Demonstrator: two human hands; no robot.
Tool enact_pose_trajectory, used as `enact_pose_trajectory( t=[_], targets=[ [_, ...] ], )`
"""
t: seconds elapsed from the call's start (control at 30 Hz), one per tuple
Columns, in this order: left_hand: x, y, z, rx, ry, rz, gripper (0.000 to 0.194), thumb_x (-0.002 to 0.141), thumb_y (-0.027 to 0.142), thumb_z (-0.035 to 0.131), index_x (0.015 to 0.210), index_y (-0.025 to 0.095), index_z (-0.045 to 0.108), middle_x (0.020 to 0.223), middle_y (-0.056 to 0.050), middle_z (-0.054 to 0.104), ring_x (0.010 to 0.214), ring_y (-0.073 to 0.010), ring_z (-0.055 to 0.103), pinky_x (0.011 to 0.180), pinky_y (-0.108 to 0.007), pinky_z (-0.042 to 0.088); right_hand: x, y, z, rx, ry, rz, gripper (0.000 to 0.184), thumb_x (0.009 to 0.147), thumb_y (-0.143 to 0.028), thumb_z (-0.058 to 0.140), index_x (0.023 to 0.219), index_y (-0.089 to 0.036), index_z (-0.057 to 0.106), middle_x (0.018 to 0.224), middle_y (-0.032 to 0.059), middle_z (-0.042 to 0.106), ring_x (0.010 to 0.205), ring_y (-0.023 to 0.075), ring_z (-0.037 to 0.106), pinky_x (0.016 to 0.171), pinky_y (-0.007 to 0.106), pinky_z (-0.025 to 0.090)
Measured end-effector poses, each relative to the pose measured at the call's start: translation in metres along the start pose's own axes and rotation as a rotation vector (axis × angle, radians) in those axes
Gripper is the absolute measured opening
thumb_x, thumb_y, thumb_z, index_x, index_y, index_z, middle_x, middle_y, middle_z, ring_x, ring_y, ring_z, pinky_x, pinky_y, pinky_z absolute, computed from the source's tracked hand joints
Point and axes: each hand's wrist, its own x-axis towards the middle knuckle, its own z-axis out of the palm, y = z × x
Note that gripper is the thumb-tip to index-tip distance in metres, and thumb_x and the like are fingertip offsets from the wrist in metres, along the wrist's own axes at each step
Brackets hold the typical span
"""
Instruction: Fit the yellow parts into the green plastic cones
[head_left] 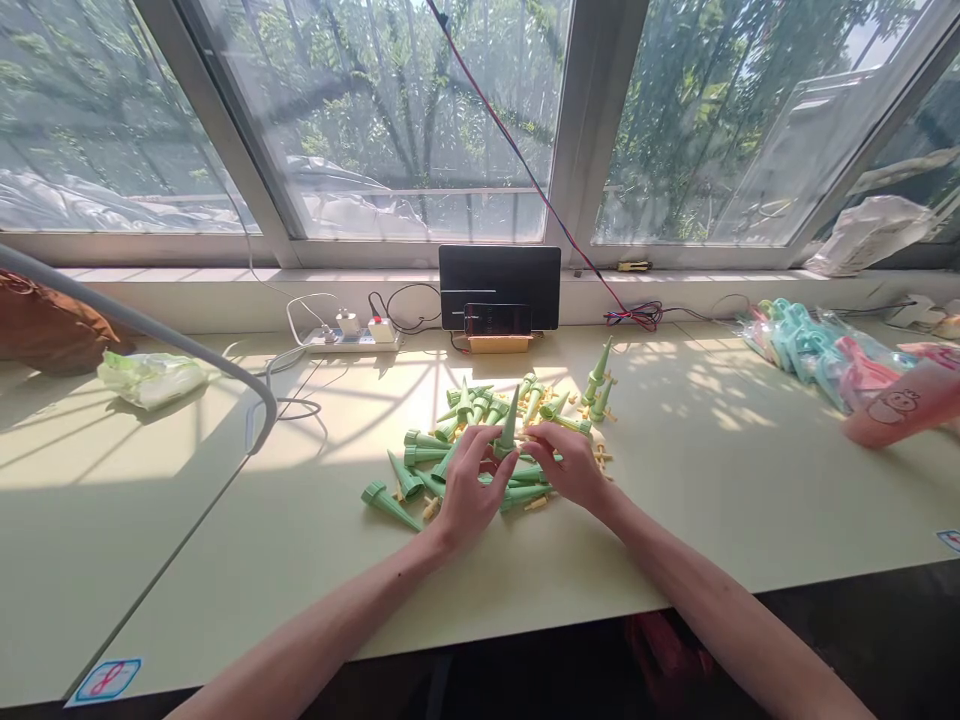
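A pile of green cone-shaped plastic spikes (pixel 420 450) and small yellow parts (pixel 602 457) lies on the pale table (pixel 712 480) in front of me. My left hand (pixel 471 490) holds one green spike (pixel 508 428) upright, its tip pointing up. My right hand (pixel 571 462) is closed beside it, fingertips pinching a small yellowish piece (pixel 525 438) at the spike's base. Two spikes (pixel 600 375) stand upright at the far right of the pile.
A dark tablet (pixel 499 286) and a phone (pixel 498 320) on a wooden stand sit by the window sill. A power strip (pixel 352 340) with cables lies to the left. Bags of coloured items (pixel 810 350) sit at the right, a white packet (pixel 154 378) at the left.
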Motion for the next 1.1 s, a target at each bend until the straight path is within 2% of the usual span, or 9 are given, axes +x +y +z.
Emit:
enact_pose_trajectory(
  t=[0.13,0.27,0.4,0.5,0.63,0.77,0.9,1.1],
  targets=[
    [-0.0006,0.0000,0.0001,0.020,-0.007,0.042,0.021,0.091,0.024,0.059,0.111,0.022,0.057,0.103,-0.004,0.052,0.069,-0.0071,0.056,0.062,-0.021,0.059,-0.0002,0.0001,-0.0007,-0.009,-0.016,0.015,0.024,0.099,-0.029,0.047,0.081,-0.018,0.059,0.065,-0.0007,0.056,0.056,0.0103,0.047,0.054,0.021,0.039],
    [-0.0010,-0.0002,0.0002,0.041,-0.020,0.086,0.023,0.091,0.021,0.059,0.114,0.022,0.057,0.103,-0.004,0.053,0.071,-0.0077,0.056,0.063,-0.021,0.060,-0.0002,-0.0004,-0.0014,-0.017,-0.035,0.023,0.034,0.101,-0.028,0.041,0.069,-0.019,0.050,0.057,-0.0041,0.042,0.052,0.0093,0.035,0.051,0.022,0.033],
    [-0.0009,-0.0002,0.0005,0.039,-0.023,0.091,0.024,0.091,0.021,0.058,0.115,0.022,0.056,0.104,-0.005,0.053,0.072,-0.0078,0.056,0.064,-0.022,0.060,0.0004,0.0000,-0.0017,-0.025,-0.042,0.022,0.037,0.101,-0.026,0.040,0.064,-0.019,0.044,0.055,-0.0053,0.036,0.050,0.0089,0.031,0.050,0.023,0.029],
    [-0.0002,0.0006,0.0004,0.033,-0.017,0.080,0.022,0.091,0.022,0.058,0.114,0.022,0.057,0.103,-0.004,0.053,0.068,-0.0068,0.054,0.062,-0.022,0.059,0.0001,-0.0002,-0.0016,-0.017,-0.033,0.028,0.033,0.100,-0.027,0.042,0.069,-0.019,0.050,0.056,-0.0046,0.042,0.051,0.0087,0.036,0.050,0.022,0.032],
    [0.0011,0.0026,0.0000,0.017,0.006,0.041,0.020,0.091,0.024,0.058,0.111,0.021,0.057,0.100,-0.003,0.052,0.066,-0.0065,0.055,0.061,-0.021,0.058,-0.0017,-0.0020,-0.0009,0.030,0.005,0.048,0.011,0.095,-0.028,0.054,0.097,-0.019,0.060,0.062,-0.0036,0.052,0.053,0.0094,0.047,0.052,0.021,0.041],
    [0.0024,0.0031,-0.0002,-0.021,0.021,-0.013,0.020,0.091,0.027,0.057,0.110,0.020,0.058,0.098,-0.003,0.052,0.067,-0.0081,0.059,0.061,-0.022,0.058,-0.0022,-0.0045,-0.0006,0.097,0.019,0.052,0.025,0.092,-0.025,0.059,0.116,-0.021,0.056,0.078,-0.0004,0.062,0.052,0.0082,0.052,0.051,0.021,0.046],
    [0.0030,0.0029,-0.0003,-0.020,0.033,-0.033,0.020,0.092,0.030,0.056,0.109,0.020,0.058,0.097,-0.004,0.054,0.067,-0.0092,0.060,0.061,-0.023,0.058,-0.0006,-0.0047,-0.0007,0.105,0.044,0.003,0.024,0.092,-0.020,0.056,0.117,-0.023,0.057,0.093,0.0034,0.065,0.053,0.0075,0.052,0.050,0.022,0.048],
    [0.0029,0.0038,-0.0012,-0.010,0.037,-0.043,0.019,0.092,0.031,0.055,0.107,0.019,0.058,0.096,-0.003,0.054,0.069,-0.0100,0.061,0.062,-0.023,0.058,0.0006,-0.0027,-0.0007,0.083,0.042,-0.019,0.018,0.092,-0.022,0.059,0.110,-0.022,0.060,0.088,0.0027,0.064,0.054,0.0085,0.053,0.051,0.022,0.049]
  ],
)
